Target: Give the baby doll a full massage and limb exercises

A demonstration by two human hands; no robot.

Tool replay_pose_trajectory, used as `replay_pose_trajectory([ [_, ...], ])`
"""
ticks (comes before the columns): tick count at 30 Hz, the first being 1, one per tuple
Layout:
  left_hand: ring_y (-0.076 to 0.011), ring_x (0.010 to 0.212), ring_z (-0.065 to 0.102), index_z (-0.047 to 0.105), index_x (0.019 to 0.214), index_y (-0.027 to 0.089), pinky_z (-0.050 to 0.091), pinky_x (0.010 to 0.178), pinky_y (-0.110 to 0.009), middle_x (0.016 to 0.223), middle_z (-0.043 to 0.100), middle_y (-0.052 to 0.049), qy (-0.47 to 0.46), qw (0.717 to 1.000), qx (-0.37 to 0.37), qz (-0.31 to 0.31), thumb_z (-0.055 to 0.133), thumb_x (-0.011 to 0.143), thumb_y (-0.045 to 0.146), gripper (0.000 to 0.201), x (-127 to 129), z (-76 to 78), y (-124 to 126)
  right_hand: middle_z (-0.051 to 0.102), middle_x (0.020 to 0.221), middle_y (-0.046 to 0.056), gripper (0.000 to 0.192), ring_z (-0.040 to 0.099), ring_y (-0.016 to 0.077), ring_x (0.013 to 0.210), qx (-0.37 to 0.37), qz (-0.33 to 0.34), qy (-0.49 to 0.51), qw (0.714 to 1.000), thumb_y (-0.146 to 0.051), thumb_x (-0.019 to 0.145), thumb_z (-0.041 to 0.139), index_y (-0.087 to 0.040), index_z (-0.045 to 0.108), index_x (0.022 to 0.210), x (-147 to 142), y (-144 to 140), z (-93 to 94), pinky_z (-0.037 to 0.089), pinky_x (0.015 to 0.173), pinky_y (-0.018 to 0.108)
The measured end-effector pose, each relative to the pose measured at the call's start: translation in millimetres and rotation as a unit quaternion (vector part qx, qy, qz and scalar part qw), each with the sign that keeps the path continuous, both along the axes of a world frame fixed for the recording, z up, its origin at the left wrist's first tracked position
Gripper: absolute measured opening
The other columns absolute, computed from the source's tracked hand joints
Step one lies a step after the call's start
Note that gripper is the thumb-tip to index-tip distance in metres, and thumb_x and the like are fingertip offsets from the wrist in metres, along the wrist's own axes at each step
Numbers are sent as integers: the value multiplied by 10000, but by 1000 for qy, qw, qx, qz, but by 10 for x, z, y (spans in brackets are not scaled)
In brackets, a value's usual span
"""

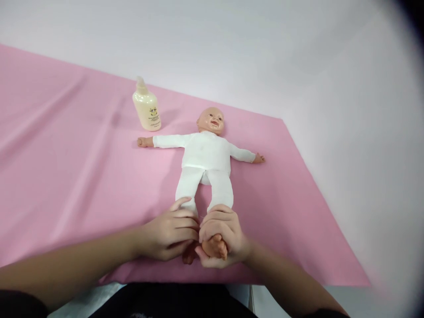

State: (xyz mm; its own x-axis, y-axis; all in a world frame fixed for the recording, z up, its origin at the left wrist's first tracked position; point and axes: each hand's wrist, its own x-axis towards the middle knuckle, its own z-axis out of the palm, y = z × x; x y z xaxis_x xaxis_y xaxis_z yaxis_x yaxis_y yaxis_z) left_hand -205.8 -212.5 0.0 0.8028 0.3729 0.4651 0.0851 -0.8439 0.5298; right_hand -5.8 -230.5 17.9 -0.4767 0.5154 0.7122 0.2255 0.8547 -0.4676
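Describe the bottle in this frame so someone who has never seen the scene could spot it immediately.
Start at the pink cloth covering the table, then find the baby doll in white lying face up in its middle. The bottle stands upright just beyond the doll's outstretched arm, far from both hands. It is the only container there: cream-coloured, squat, with a pale cap and a small printed label.

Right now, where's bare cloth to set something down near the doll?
Widest free patch: pink cloth left of the doll, below the lotion bottle. A narrower bare strip lies right of the doll, out to the cloth's right edge. Crowded: the doll's feet, where the left hand and right hand wrap them.
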Motion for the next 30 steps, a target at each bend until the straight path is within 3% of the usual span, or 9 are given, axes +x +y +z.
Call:
replay_pose_trajectory([
  [8, -163, 939, 582, 616, 948, 198, 117, 1158, -459, 857, 674, -28, 8, 1000, 9, 5, 466, 847, 137, 190, 12, 82, -25, 551, 596, -56, 209, 574, 98, 571, 36, 32, -58, 997, -390, 809, 558, -215, 446, 796, 19, 7, -46, 448, 685, 287],
  [15, -208, 1068, 558, 585, 1080, 211, 95, 1150, -493, 974, 685, -46, 14, 999, 19, -28, 487, 838, 165, 264, 39, 110, -38, 603, 667, -28, 306, 620, 131, 680, 34, 50, -11, 998, -509, 843, 478, -209, 437, 891, 17, 5, -85, 447, 756, 320],
  [23, -211, 1002, 560, 566, 1080, 195, 173, 1115, -474, 926, 665, -53, 8, 999, 37, -27, 482, 823, 155, 273, 32, 138, -40, 639, 770, -5, 358, 647, 154, 799, 38, 52, 3, 998, -521, 827, 492, -211, 430, 995, 31, 16, -63, 451, 824, 344],
  [30, -206, 944, 534, 579, 1028, 181, 242, 1076, -474, 884, 638, -57, -15, 999, 27, -26, 483, 823, 147, 229, 22, 105, -55, 636, 805, 30, 299, 631, 165, 803, 49, 45, -21, 998, -469, 874, 413, -199, 440, 1000, 13, 7, -18, 462, 791, 353],
])
